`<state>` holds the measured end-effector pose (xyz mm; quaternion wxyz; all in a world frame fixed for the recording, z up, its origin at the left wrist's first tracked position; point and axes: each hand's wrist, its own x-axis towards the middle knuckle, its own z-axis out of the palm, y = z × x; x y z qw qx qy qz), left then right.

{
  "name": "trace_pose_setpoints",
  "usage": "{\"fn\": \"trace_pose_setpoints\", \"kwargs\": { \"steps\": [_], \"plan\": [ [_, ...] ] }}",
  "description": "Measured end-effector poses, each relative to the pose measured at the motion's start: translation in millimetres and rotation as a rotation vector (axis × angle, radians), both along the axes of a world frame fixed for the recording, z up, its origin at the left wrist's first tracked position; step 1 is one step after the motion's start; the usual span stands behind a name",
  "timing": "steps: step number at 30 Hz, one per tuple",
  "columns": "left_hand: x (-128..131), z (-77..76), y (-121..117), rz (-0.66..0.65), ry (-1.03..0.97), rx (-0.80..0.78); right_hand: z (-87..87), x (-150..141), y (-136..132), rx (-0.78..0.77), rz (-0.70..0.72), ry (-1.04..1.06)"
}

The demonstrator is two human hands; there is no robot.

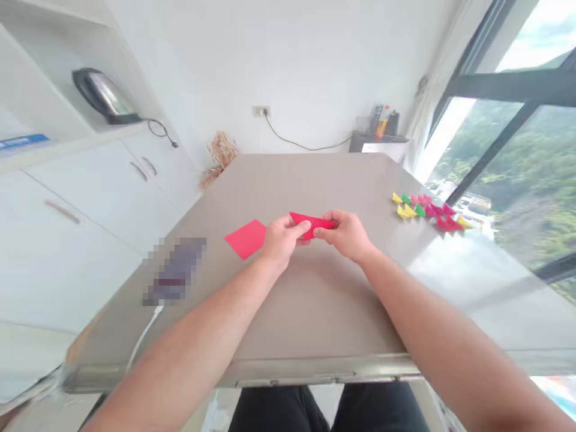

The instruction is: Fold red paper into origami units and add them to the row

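Note:
Between my two hands, above the middle of the table, is a red piece of folded paper (310, 221) shaped roughly like a triangle. My left hand (283, 237) pinches its left part, thumb on the near face. The right end is gripped by my right hand (342, 233), with the thumb in front and fingers behind. Flat on the table by my left hand lies a red paper sheet (247, 237), its right corner hidden by that hand.
Several small folded paper pieces (427, 210) in yellow, green, pink and red stand at the table's right side. A blurred-out device (177, 270) with a white cable (144, 333) lies at the left. The grey table (310, 174) reaches toward the wall.

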<state>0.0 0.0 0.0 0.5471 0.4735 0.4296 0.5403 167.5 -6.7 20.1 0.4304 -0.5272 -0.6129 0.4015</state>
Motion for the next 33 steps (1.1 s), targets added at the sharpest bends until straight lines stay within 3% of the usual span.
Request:
{"fn": "trace_pose_setpoints", "kwargs": {
  "steps": [26,33],
  "plan": [
    [-0.6,2.8,-0.4,0.012,0.032,-0.001,-1.7,1.2,2.4,-0.029,0.023,0.027],
    [-0.8,1.3,1.2,-0.047,0.124,0.022,3.3,0.8,-3.5,-0.026,0.111,0.109]
  ]
}}
